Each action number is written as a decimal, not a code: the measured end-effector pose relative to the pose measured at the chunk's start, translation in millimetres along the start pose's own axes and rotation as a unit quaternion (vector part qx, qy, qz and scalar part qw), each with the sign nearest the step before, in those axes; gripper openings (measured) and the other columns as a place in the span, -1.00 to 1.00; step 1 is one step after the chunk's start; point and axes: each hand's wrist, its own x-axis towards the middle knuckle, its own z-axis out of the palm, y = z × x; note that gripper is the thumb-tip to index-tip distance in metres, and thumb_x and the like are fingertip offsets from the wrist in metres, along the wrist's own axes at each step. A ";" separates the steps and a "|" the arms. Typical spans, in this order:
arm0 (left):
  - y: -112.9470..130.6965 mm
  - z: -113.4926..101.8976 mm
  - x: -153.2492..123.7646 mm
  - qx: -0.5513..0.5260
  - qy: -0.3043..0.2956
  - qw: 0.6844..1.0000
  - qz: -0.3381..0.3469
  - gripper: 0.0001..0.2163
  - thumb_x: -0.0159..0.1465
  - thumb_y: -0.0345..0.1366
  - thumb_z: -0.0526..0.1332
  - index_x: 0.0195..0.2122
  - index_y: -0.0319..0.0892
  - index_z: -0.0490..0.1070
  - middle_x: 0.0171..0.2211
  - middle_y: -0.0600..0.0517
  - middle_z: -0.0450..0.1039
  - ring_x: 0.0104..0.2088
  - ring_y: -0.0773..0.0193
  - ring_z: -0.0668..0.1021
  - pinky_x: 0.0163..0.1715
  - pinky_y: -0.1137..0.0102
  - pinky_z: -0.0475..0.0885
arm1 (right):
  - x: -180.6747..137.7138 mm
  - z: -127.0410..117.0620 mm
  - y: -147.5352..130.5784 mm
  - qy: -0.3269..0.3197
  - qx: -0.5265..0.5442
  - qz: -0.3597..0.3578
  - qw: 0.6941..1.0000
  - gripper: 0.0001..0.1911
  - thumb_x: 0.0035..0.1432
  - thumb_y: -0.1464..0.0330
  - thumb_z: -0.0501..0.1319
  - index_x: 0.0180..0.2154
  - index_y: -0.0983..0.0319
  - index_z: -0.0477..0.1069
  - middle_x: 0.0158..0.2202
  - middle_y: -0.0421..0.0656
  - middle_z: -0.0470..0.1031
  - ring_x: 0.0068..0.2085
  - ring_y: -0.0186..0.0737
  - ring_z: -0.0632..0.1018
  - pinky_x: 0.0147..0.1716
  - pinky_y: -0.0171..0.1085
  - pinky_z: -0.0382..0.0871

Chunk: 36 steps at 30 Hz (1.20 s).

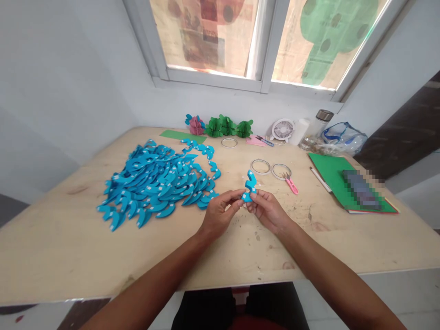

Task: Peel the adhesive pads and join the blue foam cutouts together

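Between my two hands, above the middle of the table, is a blue paper cutout (252, 179) with wavy, curved edges and small white squares on it. My left hand (222, 211) pinches its lower left side between thumb and fingers. On the lower right side, the thumb and fingers of my right hand (270, 211) close on the same cutout. A large heap of similar blue paper cutouts (161, 176), many bearing white squares, lies to the left of my hands. A few of them sit apart at the heap's right edge.
Tape rolls (260, 167) and pink-handled snips (291, 183) lie beyond my right hand. Green folders (332, 176) and a white pen (321, 179) are at the right. Along the wall stand green paper figures (227, 126), a small fan (283, 129) and a bottle (319, 123).
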 end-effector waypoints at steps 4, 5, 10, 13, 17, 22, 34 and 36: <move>0.5 -0.1 0.1 -0.004 -0.006 1.000 -0.003 -0.73 0.15 -0.28 0.22 -0.12 -0.17 0.48 -0.25 -0.04 0.55 -0.31 0.24 0.55 -0.33 0.39 0.48 | 0.4 -0.2 0.5 0.001 -0.005 -0.007 1.000 -0.81 -0.06 0.26 0.35 -0.43 0.26 0.48 -0.53 -0.20 0.46 -0.53 -0.40 0.36 -0.50 -0.36 0.19; 0.5 -0.1 0.1 -0.004 -0.007 1.000 -0.003 -0.73 0.15 -0.27 0.23 -0.12 -0.17 0.48 -0.25 -0.04 0.55 -0.31 0.24 0.55 -0.33 0.39 0.48 | 0.5 -0.2 0.6 0.003 -0.008 -0.008 1.000 -0.81 -0.06 0.26 0.35 -0.43 0.26 0.48 -0.53 -0.20 0.46 -0.53 -0.40 0.36 -0.50 -0.36 0.19; 1.1 0.2 0.1 -0.009 -0.009 1.000 -0.009 -0.73 0.14 -0.26 0.22 -0.13 -0.17 0.48 -0.30 -0.04 0.55 -0.30 0.22 0.56 -0.32 0.37 0.49 | 1.4 -0.5 1.3 0.014 -0.022 -0.014 1.000 -0.80 -0.09 0.25 0.36 -0.45 0.24 0.48 -0.54 -0.21 0.46 -0.54 -0.39 0.35 -0.51 -0.34 0.18; 2.2 0.5 0.2 -0.020 -0.008 1.000 -0.016 -0.72 0.12 -0.27 0.23 -0.13 -0.18 0.47 -0.29 -0.04 0.55 -0.29 0.21 0.56 -0.29 0.35 0.49 | 1.4 0.0 2.0 0.017 -0.031 -0.021 0.999 -0.80 -0.09 0.25 0.36 -0.47 0.25 0.48 -0.55 -0.21 0.46 -0.54 -0.39 0.35 -0.51 -0.34 0.18; 2.8 0.7 0.5 -0.038 -0.008 0.999 -0.020 -0.72 0.10 -0.29 0.25 -0.14 -0.20 0.47 -0.26 -0.06 0.54 -0.28 0.21 0.55 -0.23 0.34 0.48 | 0.6 2.3 2.4 0.025 -0.044 -0.033 0.998 -0.82 -0.08 0.25 0.35 -0.49 0.24 0.47 -0.56 -0.21 0.45 -0.54 -0.38 0.34 -0.50 -0.33 0.16; 0.7 2.0 0.7 -0.035 0.001 0.999 -0.032 -0.74 0.09 -0.29 0.26 -0.18 -0.21 0.46 -0.33 -0.03 0.52 -0.31 0.25 0.54 -0.27 0.37 0.47 | 0.5 3.9 3.8 0.039 -0.066 -0.047 0.996 -0.83 -0.08 0.26 0.34 -0.50 0.23 0.47 -0.57 -0.22 0.45 -0.54 -0.38 0.34 -0.49 -0.33 0.15; 0.1 2.0 3.8 -0.075 0.014 0.995 -0.061 -0.85 0.08 -0.32 0.26 -0.31 -0.22 0.44 -0.40 0.02 0.48 -0.43 0.34 0.48 -0.46 0.47 0.38 | 1.7 1.6 7.6 0.053 -0.144 -0.087 0.984 -0.82 0.00 0.24 0.28 -0.49 0.22 0.47 -0.62 -0.23 0.40 -0.53 -0.35 0.35 -0.49 -0.33 0.14; 0.7 2.0 4.2 -0.083 0.011 0.994 -0.067 -0.86 0.07 -0.33 0.26 -0.33 -0.22 0.44 -0.43 0.04 0.47 -0.47 0.36 0.46 -0.47 0.48 0.36 | 2.6 0.5 8.2 0.057 -0.146 -0.091 0.983 -0.80 -0.01 0.24 0.29 -0.51 0.23 0.46 -0.63 -0.23 0.40 -0.54 -0.35 0.34 -0.50 -0.33 0.14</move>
